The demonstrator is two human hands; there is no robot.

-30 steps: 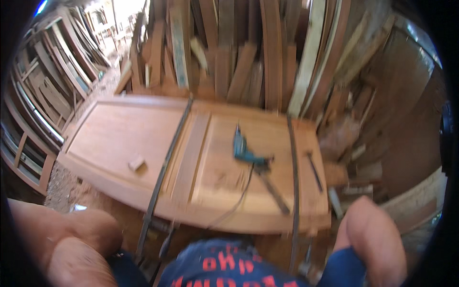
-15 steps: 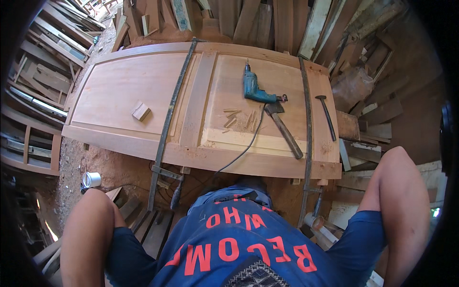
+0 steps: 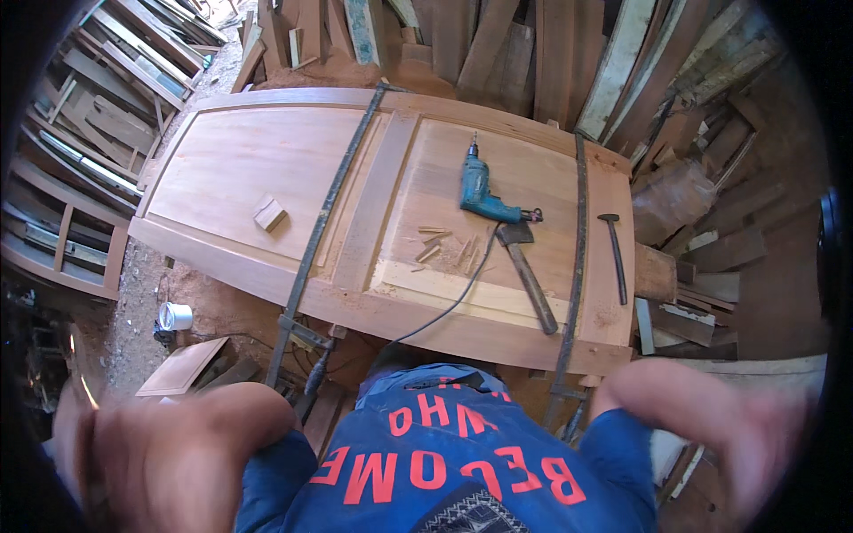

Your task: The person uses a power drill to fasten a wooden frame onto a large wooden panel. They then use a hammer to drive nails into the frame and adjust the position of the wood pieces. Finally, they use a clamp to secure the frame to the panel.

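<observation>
the person stands at the near long edge of a wooden door (image 3: 267, 164) laid flat; all places below are given relative to that door.

left hand (image 3: 169, 462) is low, well short of the door's near edge, blurred; fingers look loosely curled, holding nothing that can be seen, tho blur makes it hard to be sure. right hand (image 3: 711, 426) is also short of the near edge, toward the door's right end, blurred, fingers spread open, empty. neither hand touches the door.

on the door, right half: a teal drill (image 3: 484, 191) lies flat, bit pointing to the far edge, its cord (image 3: 453, 302) running off over the near edge. just beside the drill, toward the near edge, lies a hatchet (image 3: 526, 271), head touching or nearly touching the drill's grip. a few small wood pegs (image 3: 435, 244) lie left of it. a hammer (image 3: 613, 253) lies near the right end. a small wood block (image 3: 269, 213) sits on the left half.

two bar clamps cross the door: one (image 3: 324, 218) near the middle, one (image 3: 579, 249) near the right end.

below the near-left edge, on the floor, a white can (image 3: 175, 316). planks (image 3: 498, 40) lean beyond the far edge.
</observation>
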